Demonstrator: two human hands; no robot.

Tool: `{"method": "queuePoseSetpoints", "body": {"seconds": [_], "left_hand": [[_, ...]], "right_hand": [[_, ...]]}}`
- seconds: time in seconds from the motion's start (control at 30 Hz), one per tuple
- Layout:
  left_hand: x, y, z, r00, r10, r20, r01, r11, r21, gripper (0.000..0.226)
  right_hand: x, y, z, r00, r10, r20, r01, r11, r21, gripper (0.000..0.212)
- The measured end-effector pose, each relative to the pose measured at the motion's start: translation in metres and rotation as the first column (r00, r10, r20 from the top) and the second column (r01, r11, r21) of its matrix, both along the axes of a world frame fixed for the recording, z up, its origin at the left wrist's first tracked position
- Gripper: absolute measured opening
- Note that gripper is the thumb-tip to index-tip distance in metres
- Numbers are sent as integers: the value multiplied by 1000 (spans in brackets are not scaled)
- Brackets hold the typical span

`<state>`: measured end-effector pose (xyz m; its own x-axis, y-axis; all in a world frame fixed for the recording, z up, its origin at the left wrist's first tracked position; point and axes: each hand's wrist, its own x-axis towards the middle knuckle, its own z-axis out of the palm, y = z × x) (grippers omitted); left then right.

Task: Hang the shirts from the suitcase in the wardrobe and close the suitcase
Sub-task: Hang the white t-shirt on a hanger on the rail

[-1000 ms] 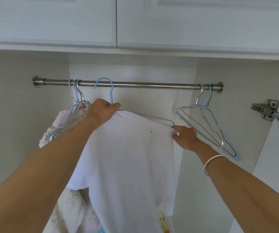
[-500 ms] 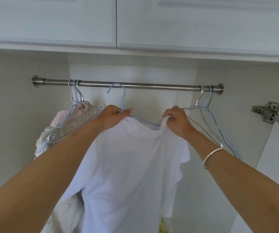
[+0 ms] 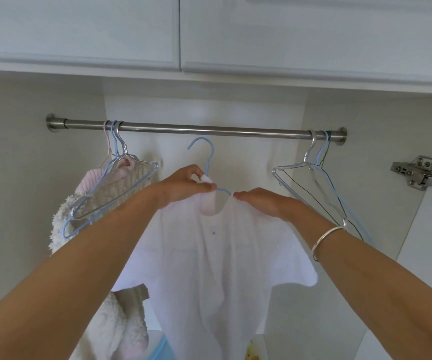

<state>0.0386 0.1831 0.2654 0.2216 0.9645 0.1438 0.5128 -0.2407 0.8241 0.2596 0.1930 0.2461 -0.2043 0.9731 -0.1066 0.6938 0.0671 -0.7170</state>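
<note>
Hook of the blue hanger [image 3: 204, 154] is now off the rail [image 3: 196, 129] and hangs just below it; a second ago it sat over the rail. The left hand [image 3: 183, 185] pinches the white shirt [image 3: 209, 268] at the collar, and the right hand [image 3: 259, 201] has come in from the hem to pinch the other side. I think the shirt is being settled before it is hung again.

From my remote feed I see two bare forearms with no sleeves, the left hand [image 3: 183, 185] unadorned, the right hand [image 3: 264, 203] wearing a thin silver bangle [image 3: 325, 241] around its wrist.
</note>
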Motion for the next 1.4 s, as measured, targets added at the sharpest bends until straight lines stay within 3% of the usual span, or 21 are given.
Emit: {"method": "queuePoseSetpoints", "body": {"seconds": [0.1, 0.27, 0.43, 0.57, 0.7, 0.73, 0.83, 0.93, 1.2, 1.3, 1.4], "left_hand": [[-1, 1, 2, 999, 25, 28, -26, 999, 36, 23], [-7, 8, 5, 995, 95, 24, -98, 982, 159, 25], [-20, 12, 7, 950, 254, -182, -187, 928, 322, 21], [-34, 13, 2, 794, 502, -343, -383, 851, 358, 10], [-48, 12, -1, 535, 560, -633, -462, 821, 336, 46], [-47, 11, 1, 536, 549, -641, -472, 825, 311, 42], [-35, 8, 7, 681, 474, -559, -470, 867, 162, 20], [-31, 4, 10, 770, 380, -513, -436, 900, 12, 17], [-42, 5, 3, 846, 421, -327, -421, 904, 72, 32], [-46, 6, -1, 921, 302, -244, -291, 953, 81, 23], [-50, 9, -4, 970, 212, -118, -198, 972, 124, 43]], "right_hand": [[-6, -6, 1, 986, 40, -164, -30, 997, 68, 32], [-10, -2, 8, 992, 57, -111, -32, 977, 211, 37], [-10, -1, 10, 994, 73, -75, -47, 954, 297, 38], [-1, 1, 12, 996, 16, -92, 17, 940, 341, 44], [10, 1, 16, 986, -48, -157, 105, 921, 375, 52], [11, 1, 17, 984, -59, -168, 120, 917, 379, 53], [8, 3, 17, 983, -60, -171, 127, 900, 417, 43], [5, 4, 14, 988, -64, -140, 122, 884, 451, 43], [23, 1, 23, 974, -66, -219, 167, 857, 488, 56], [23, 2, 26, 959, -98, -266, 221, 845, 487, 58], [22, 2, 24, 941, -108, -321, 254, 851, 459, 58]]}}
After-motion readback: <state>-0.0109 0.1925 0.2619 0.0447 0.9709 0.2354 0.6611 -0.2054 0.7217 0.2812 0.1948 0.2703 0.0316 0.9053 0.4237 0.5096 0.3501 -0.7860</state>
